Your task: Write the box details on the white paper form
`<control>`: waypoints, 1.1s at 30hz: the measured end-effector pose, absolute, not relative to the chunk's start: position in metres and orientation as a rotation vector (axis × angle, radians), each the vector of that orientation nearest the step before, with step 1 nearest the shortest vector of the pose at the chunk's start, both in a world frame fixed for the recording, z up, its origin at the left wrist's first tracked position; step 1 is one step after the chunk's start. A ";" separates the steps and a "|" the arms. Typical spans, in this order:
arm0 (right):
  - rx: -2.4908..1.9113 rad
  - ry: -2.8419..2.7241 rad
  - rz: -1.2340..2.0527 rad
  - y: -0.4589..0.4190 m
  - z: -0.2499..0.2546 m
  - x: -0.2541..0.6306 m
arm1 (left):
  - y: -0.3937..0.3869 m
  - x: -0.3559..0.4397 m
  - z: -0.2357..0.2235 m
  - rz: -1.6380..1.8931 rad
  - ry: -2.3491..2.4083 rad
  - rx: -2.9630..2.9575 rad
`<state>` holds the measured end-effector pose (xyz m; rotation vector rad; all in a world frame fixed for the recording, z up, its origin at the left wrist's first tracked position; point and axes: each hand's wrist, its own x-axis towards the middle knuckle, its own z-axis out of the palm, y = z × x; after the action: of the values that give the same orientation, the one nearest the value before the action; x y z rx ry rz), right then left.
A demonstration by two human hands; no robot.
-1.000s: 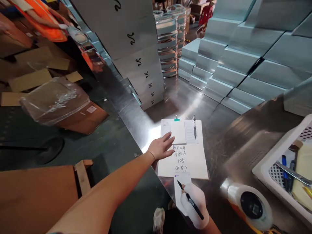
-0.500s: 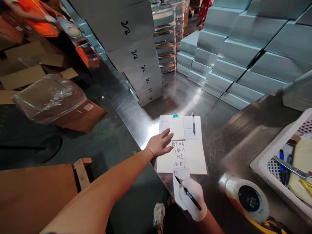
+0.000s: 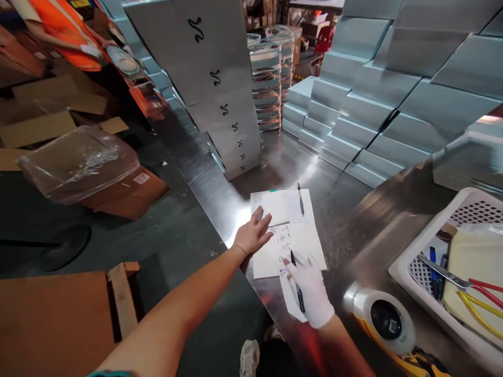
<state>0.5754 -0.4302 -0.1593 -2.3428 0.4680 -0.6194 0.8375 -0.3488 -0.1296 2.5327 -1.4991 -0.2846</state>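
A stack of white paper sheets (image 3: 304,243) with black handwriting lies on the metal table. Smaller notepaper sheets (image 3: 278,209) lie across its top part. My left hand (image 3: 253,234), bare with fingers spread, rests on the left side of the paper. In a white glove, my right hand (image 3: 310,293) grips a black pen (image 3: 301,301), its tip by the written lines. Beneath that hand a small white slip (image 3: 290,298) hangs over the paper's lower edge, partly covered. Another pen (image 3: 301,201) lies at the top right of the sheets.
White boxes with black marks (image 3: 220,110) stand stacked behind the paper; grey-white boxes (image 3: 373,115) rise at right. A white basket (image 3: 404,262) holds pens and pliers beside a white-and-yellow round device (image 3: 387,319). A person in an orange vest (image 3: 66,31) stands far left, near cardboard boxes (image 3: 126,193).
My right hand has moved up from the slip onto the written sheet, still holding the pen. My left hand stays on the paper. The view has shifted slightly.
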 end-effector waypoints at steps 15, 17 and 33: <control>-2.684 0.509 -0.185 -0.479 -0.132 0.673 | -0.347 0.839 -0.142 -0.176 -1.545 2.409; -2.669 0.532 -0.191 -0.481 -0.131 0.681 | -0.347 0.838 -0.142 -0.187 -1.520 2.392; -2.062 0.501 -1.058 -0.497 -0.135 0.640 | -0.348 0.845 -0.136 -0.271 -1.825 2.294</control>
<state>0.6401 -0.4975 -0.1353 -2.0617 0.5011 -1.0584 0.8448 -0.3483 -0.1361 2.2940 -1.8250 -0.2706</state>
